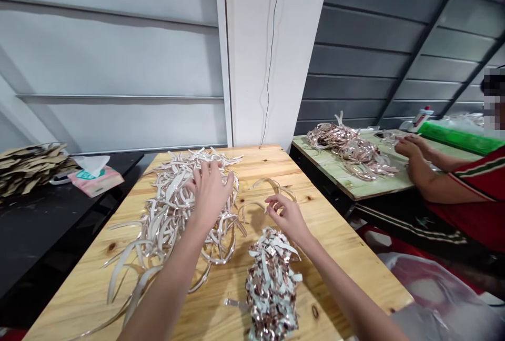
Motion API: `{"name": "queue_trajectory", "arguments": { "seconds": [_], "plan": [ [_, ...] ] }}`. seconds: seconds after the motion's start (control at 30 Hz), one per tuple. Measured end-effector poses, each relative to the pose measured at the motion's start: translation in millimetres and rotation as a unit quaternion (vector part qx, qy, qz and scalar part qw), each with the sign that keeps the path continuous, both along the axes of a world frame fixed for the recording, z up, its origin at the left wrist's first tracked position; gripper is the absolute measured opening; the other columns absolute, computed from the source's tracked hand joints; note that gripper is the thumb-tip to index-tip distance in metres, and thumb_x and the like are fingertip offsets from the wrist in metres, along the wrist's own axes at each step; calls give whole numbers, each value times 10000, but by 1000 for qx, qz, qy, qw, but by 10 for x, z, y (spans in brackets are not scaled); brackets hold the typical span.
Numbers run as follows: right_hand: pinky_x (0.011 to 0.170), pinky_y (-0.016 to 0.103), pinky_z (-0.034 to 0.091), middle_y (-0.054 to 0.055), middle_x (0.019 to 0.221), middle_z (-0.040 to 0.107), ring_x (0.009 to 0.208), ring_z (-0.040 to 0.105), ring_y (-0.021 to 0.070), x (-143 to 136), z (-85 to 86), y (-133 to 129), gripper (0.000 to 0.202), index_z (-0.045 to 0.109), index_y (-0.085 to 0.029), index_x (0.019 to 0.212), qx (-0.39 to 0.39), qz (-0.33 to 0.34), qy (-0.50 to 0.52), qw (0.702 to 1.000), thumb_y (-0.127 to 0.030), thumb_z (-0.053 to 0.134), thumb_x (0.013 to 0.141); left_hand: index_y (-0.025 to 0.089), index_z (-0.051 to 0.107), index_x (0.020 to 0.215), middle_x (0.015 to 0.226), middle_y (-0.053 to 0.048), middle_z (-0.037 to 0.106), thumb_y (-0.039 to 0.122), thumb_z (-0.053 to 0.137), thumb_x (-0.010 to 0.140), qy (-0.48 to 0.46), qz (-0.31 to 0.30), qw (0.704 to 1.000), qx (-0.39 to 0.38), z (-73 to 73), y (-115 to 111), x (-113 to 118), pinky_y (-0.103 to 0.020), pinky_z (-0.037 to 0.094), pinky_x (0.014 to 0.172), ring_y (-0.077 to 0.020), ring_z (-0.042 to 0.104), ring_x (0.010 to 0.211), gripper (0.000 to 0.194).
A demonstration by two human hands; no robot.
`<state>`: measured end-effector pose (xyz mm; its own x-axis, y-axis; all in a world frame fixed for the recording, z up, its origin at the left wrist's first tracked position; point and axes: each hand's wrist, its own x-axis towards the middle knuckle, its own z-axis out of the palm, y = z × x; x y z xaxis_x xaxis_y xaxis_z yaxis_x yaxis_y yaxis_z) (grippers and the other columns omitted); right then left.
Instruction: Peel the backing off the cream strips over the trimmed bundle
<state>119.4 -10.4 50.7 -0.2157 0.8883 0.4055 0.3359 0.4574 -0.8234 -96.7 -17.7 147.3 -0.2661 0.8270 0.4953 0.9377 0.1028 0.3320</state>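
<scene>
A large tangled heap of shiny whitish strips (169,214) covers the left half of the wooden table (331,236). My left hand (209,183) is over the heap with its fingers spread. To the right, my right hand (286,214) has thumb and fingertips pinched together at the end of a thin curved strip (252,205). Below my right hand lies a bundle of short rose-gold and white pieces (273,288) at the front of the table. A small flat clear piece (235,303) lies just left of that bundle.
A pink tissue pack (97,180) and stacked brown pieces (29,170) are on the black table at left. At right, a person in red (469,199) works at a green-topped table (359,188) with more shiny strips (347,146). A plastic bag (437,299) is at lower right.
</scene>
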Motion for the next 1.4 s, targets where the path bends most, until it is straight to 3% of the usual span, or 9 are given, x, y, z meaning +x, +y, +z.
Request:
{"name": "queue_trajectory", "arguments": {
  "seconds": [0.23,0.47,0.6,0.73,0.8,0.9,1.03,1.23,1.4],
  "plan": [
    [801,324,533,64,914,745,872,686,202,268,253,-458,122,765,-208,919,30,157,23,987,-230,647,937,240,634,1080,1177,-102,635,306,539,962,-84,-68,990,87,56,13,-1,-487,376,940,-315,569,1141,166],
    [1117,500,386,74,1425,605,1321,518,271,650,437,-919,401,635,-313,1383,-13,266,-114,957,-245,463,1027,205,648,977,1063,-52,658,231,547,961,-141,-111,972,153,138,11,-49,-407,408,914,-215,631,944,105],
    [1097,507,416,77,1341,680,1237,612,287,836,359,-850,387,740,-281,1244,-102,218,9,971,-320,407,1051,198,638,937,990,-37,652,204,543,959,-145,-165,961,170,142,5,-30,-349,442,878,-181,619,877,98],
    [840,431,543,106,965,766,822,697,250,789,271,-542,456,791,-209,935,-11,49,154,987,-399,390,1043,196,627,903,949,-37,645,204,536,962,-132,-188,958,173,128,17,-14,-346,451,880,-182,609,868,109],
    [784,382,532,113,1002,743,824,678,243,667,275,-370,265,757,-186,1003,-22,5,0,1000,-374,574,964,192,623,889,931,-39,642,204,529,965,-129,-203,954,179,136,8,4,-340,453,868,-181,605,864,122],
    [824,361,493,123,1081,702,937,658,261,521,273,-246,184,735,-176,999,-18,58,-257,965,-290,674,867,187,628,896,918,-38,652,205,525,970,-134,-242,945,172,215,-101,52,-311,459,806,-170,608,848,128],
    [823,335,457,97,985,698,936,631,250,604,110,-392,167,684,-173,1017,-41,98,-355,929,-228,635,867,196,633,958,932,-29,678,240,504,996,-155,-280,937,142,462,-451,137,-269,451,693,-145,619,805,141],
    [810,329,458,97,983,652,917,605,236,878,-255,-579,120,621,-172,1006,-76,91,-344,931,-178,568,898,217,604,945,840,-10,667,278,430,1022,-86,-333,936,-73,637,-971,200,-309,440,696,-164,604,746,200],
    [879,314,439,153,1103,623,996,611,234,874,-299,-529,138,605,-130,1044,-75,13,-363,929,-128,513,942,236,619,1000,991,-73,686,343,368,1016,-9,-384,855,-349,-21,-1374,133,-374,489,836,-248,643,933,273]
  ]
}}
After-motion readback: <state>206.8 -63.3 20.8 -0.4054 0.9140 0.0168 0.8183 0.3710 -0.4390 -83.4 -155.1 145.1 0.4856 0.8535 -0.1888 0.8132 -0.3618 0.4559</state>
